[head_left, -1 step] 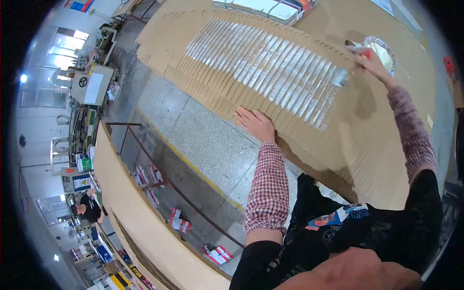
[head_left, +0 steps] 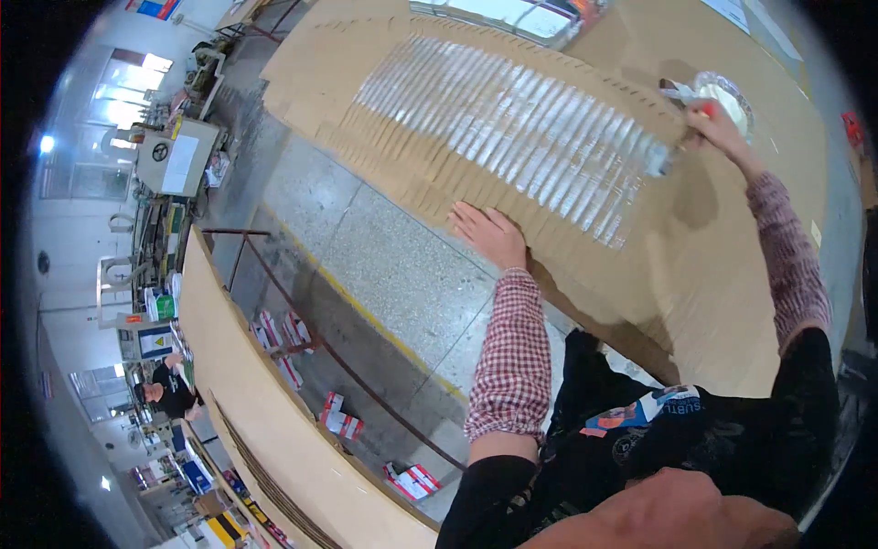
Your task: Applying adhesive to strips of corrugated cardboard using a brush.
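Observation:
My right hand point(head_left: 721, 128) is closed around a brush point(head_left: 656, 158), gripping it near a red part. The bristles are smeared by motion and sit at the right end of a wet, shiny band across overlapping brown cardboard sheets point(head_left: 416, 169). The sheets lie fanned out in narrow steps, so only a strip of each shows. My left hand point(head_left: 492, 233) rests flat on their near edge, fingers stretched out. Just beyond my right hand stands a round bowl point(head_left: 748, 119) with white paste in it. A pale object with a dark end point(head_left: 675, 90) lies beside the bowl.
A strapped stack of printed sheets point(head_left: 540, 20) sits at the table's far edge. On the left is another long table point(head_left: 302, 457) with a metal frame; red and white boxes point(head_left: 340, 419) lie below. A co-worker point(head_left: 167, 391) and machines point(head_left: 178, 156) are farther left.
My right hand and the brush have shifted slightly to the right. My left hand stays on the cardboard edge; the whole view has moved a little.

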The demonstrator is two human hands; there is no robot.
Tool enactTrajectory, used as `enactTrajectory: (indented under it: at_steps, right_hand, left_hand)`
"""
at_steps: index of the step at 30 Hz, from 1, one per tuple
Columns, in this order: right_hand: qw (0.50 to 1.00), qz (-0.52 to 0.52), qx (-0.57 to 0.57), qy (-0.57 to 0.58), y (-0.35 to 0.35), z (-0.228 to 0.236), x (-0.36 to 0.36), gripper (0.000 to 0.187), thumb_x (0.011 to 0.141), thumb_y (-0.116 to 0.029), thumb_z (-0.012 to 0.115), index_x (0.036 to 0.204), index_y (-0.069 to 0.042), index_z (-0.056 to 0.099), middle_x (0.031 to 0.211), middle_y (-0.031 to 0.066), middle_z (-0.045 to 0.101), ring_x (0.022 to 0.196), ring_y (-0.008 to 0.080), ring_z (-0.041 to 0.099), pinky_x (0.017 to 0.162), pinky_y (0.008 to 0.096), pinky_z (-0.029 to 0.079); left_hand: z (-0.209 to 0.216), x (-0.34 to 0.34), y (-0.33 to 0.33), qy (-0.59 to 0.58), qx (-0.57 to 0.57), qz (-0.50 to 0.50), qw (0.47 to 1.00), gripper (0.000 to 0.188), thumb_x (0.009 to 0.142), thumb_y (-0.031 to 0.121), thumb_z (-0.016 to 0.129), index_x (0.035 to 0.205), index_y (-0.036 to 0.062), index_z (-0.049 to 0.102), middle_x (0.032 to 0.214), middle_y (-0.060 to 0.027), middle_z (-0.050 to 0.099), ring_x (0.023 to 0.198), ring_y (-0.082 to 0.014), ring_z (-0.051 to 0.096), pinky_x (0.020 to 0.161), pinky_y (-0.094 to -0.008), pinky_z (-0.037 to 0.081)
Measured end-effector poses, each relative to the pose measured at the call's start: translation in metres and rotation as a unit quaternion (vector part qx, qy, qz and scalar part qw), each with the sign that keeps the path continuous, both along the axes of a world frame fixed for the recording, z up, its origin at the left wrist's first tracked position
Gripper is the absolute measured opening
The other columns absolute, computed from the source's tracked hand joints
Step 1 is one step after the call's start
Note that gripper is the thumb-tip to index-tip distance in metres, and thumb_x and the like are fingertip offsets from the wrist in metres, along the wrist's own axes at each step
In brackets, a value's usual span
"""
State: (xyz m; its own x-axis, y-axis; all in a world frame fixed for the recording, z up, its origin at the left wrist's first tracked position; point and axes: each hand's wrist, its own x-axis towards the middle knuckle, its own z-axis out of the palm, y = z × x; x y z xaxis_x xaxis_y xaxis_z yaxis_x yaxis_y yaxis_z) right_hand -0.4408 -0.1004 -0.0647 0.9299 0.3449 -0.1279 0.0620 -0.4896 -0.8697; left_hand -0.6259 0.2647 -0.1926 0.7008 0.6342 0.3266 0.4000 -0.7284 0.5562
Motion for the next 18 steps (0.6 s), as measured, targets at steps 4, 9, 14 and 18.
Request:
enactTrajectory:
  at_steps: [4,9,14,18]
  right_hand:
    - [0.955,-0.110,0.268,0.064,0.038,0.042,-0.014,0.013,0.083,-0.016,0.057,0.082,-0.003,0.057,0.073,0.0018,0.054,0.063,0.0100,0.056,0.058,0.0214,0.049]
    - [0.977,-0.014,0.213,-0.013,0.160,0.033,0.033,0.017,0.085,-0.017,0.058,0.089,-0.001,0.058,0.082,0.0048,0.058,0.071,0.0121,0.061,0.063,0.0231,0.053]
    - [0.972,0.114,0.188,-0.088,0.247,0.004,0.050,0.017,0.082,-0.016,0.059,0.079,0.001,0.058,0.071,0.0031,0.056,0.056,0.0083,0.055,0.050,0.0194,0.046]
    - [0.993,0.115,0.028,-0.015,0.197,-0.002,0.022,0.014,0.077,-0.014,0.057,0.071,-0.001,0.057,0.061,0.0003,0.052,0.051,0.0058,0.050,0.043,0.0203,0.039]
  left_hand:
    - [-0.001,0.000,0.005,-0.002,0.007,0.018,1.000,0.055,0.092,0.026,0.033,0.134,-0.0080,0.022,0.140,-0.0246,0.024,0.132,-0.0371,0.017,0.108,-0.0434,0.011]
    - [0.007,0.002,-0.004,0.011,-0.028,-0.004,1.000,0.057,0.092,0.025,0.034,0.136,-0.0074,0.018,0.143,-0.0228,0.017,0.134,-0.0357,0.013,0.108,-0.0448,0.010]
    - [0.007,0.003,-0.004,0.008,-0.031,-0.012,0.999,0.057,0.091,0.025,0.035,0.136,-0.0071,0.018,0.143,-0.0229,0.017,0.134,-0.0353,0.012,0.109,-0.0444,0.010]
    - [0.002,0.001,0.002,0.026,-0.008,-0.002,1.000,0.058,0.090,0.024,0.037,0.136,-0.0070,0.018,0.142,-0.0227,0.019,0.133,-0.0359,0.014,0.108,-0.0453,0.011]
